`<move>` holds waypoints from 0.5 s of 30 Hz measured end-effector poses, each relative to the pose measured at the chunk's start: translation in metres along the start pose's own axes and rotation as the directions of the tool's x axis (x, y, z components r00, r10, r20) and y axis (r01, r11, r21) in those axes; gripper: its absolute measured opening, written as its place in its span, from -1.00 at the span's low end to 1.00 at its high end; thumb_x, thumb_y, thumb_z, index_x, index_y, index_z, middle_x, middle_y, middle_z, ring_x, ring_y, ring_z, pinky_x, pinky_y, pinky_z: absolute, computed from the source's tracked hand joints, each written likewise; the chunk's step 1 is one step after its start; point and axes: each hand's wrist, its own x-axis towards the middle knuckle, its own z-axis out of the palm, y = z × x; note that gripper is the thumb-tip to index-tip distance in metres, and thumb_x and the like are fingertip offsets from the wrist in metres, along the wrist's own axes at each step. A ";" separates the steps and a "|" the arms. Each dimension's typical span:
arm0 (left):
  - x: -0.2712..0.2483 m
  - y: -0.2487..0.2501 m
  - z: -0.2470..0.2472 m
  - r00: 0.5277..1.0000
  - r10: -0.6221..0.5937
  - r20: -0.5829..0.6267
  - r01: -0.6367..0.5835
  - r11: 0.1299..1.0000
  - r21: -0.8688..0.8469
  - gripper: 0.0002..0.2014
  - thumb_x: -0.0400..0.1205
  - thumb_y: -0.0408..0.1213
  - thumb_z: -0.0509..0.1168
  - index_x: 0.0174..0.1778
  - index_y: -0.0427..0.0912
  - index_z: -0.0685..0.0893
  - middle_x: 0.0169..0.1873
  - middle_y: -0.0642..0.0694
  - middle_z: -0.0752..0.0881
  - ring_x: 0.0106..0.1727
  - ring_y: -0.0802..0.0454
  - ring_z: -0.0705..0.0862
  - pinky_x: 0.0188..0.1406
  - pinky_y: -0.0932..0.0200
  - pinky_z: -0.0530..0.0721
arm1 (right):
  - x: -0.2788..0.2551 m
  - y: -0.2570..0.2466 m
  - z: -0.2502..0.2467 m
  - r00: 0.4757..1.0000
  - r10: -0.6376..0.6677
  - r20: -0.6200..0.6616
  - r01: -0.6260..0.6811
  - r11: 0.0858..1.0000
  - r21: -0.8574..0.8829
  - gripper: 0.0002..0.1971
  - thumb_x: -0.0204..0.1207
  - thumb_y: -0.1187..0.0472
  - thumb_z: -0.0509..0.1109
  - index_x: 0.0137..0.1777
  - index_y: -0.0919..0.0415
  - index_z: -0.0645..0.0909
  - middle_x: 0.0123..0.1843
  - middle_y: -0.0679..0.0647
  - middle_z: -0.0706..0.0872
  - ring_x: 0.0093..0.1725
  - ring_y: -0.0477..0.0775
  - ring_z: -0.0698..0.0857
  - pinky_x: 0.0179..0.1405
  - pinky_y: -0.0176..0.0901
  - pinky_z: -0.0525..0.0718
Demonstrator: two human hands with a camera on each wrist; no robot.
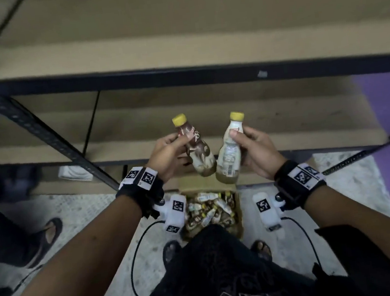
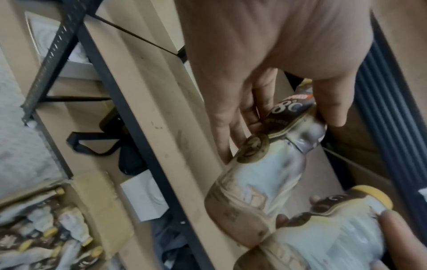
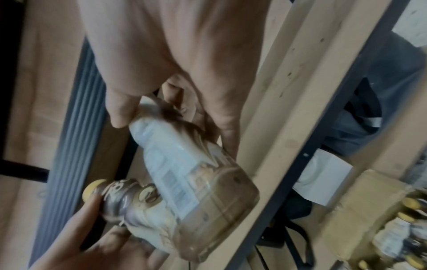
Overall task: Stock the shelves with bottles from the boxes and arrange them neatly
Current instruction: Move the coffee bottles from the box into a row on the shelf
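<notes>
A brown-labelled plastic bottle with a yellow cap sits in the left hand, thumb and fingers pinching it round the upper body, so that grip is closed on the bottle. Just beside it, a white-labelled plastic bottle with a yellow cap is held the same way in the right hand, fingers curled round its shoulder. Both bottles are in the air, caps tilted away from the person and bases leaning toward each other, close enough that I cannot tell whether they touch. They hang above the front edge of a tan wooden shelf board in a dark metal frame, and that board looks bare where they would go. Below the hands, on the pale speckled floor, stands an open cardboard box full of more yellow-capped bottles lying in a jumble. The step in hand looks like the carry from box to shelf: a pair picked, not yet set down. The next move would call for turning each bottle upright, lowering it onto the board base first, side by side with labels facing out, then releasing. A second tan shelf board runs above.
</notes>
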 end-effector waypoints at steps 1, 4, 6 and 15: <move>0.002 0.007 0.002 1.000 -0.010 0.025 0.010 1.000 0.002 -0.75 0.56 -0.18 0.44 0.07 -0.24 0.72 0.00 -0.22 0.79 0.00 -0.15 0.76 0.03 -0.13 0.75 | 0.000 -0.006 0.005 1.000 0.003 0.017 -0.003 1.000 -0.007 -0.77 0.65 0.15 0.39 0.21 0.28 0.66 -0.03 0.19 0.80 0.01 0.24 0.77 0.08 0.29 0.78; 0.006 0.028 0.011 0.997 -0.023 0.076 0.018 0.998 0.068 -0.70 0.58 -0.12 0.40 0.10 -0.26 0.71 -0.01 -0.18 0.80 -0.02 -0.09 0.77 -0.02 -0.10 0.75 | -0.003 -0.026 0.021 0.996 0.037 0.083 -0.033 0.998 -0.057 -0.65 0.56 0.10 0.46 0.21 0.35 0.65 0.02 0.22 0.84 0.04 0.24 0.83 0.01 0.16 0.80; 0.007 0.043 0.014 0.994 -0.019 0.106 0.003 0.989 0.146 -0.73 0.61 -0.09 0.38 0.05 -0.24 0.72 -0.10 -0.11 0.82 -0.09 -0.02 0.78 -0.12 0.00 0.74 | -0.006 -0.040 0.032 0.994 0.016 0.108 -0.001 0.991 -0.136 -0.54 0.38 0.11 0.58 0.21 0.37 0.67 0.06 0.24 0.84 0.07 0.24 0.83 -0.02 0.08 0.81; -0.004 0.127 -0.005 0.960 0.112 0.258 -0.167 0.965 0.201 -0.62 0.73 -0.06 0.19 0.23 -0.31 0.66 -0.03 -0.18 0.80 -0.04 -0.06 0.78 0.03 -0.01 0.74 | -0.024 -0.098 0.099 0.972 -0.218 0.083 0.232 0.939 -0.254 -0.73 0.62 0.08 0.44 0.10 0.31 0.71 -0.04 0.19 0.86 -0.06 0.16 0.86 -0.18 -0.07 0.78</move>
